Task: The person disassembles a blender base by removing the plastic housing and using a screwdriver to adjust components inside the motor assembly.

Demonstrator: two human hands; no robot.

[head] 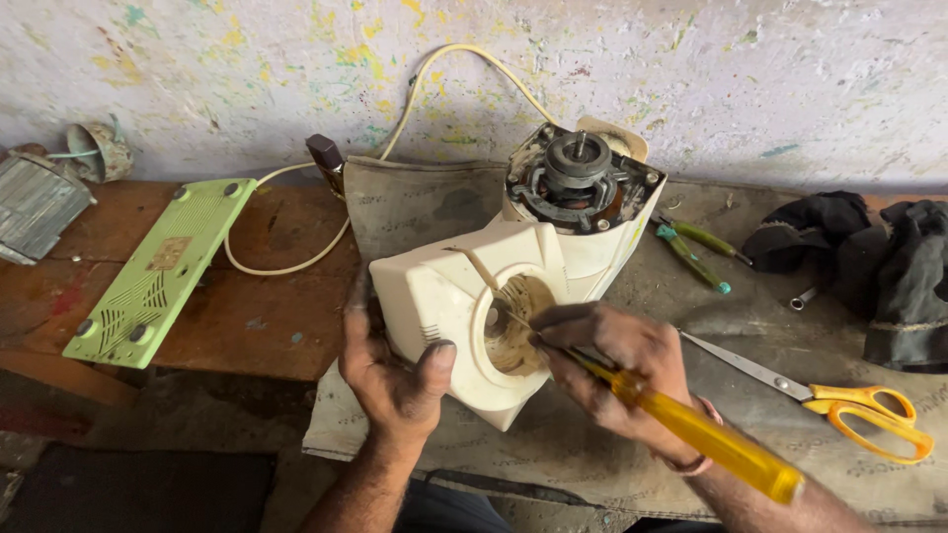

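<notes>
Screwdriver point(691, 424) with a yellow handle lay gripped in the right hand point(617, 365), fingers wrapped tight round the shaft end of the handle, its tip reaching into the round opening of the cream plastic housing point(444, 296). The left hand point(395, 370) clasped that housing from its near left side, thumb up against the front face, palm and fingers closed on the edge. The housing sat tilted on the grey cloth point(415, 202) over the surface, directly between the two hands, with the exposed motor point(578, 178) just beyond it, away from both hands.

To work this well, the tip probably needed to seat squarely before any turning, with the left hand bracing firmly so the light shell would not twist; the tip's exact contact inside the opening could not be made out.

Right of the right hand lay scissors point(839, 400) with orange handles, and farther beyond it green-handled pliers point(696, 252) and a dark cloth bundle point(879, 266). Left of the left hand, well apart, rested a green base plate point(158, 271), with a cream power cord point(296, 262) looping toward the wall.
</notes>
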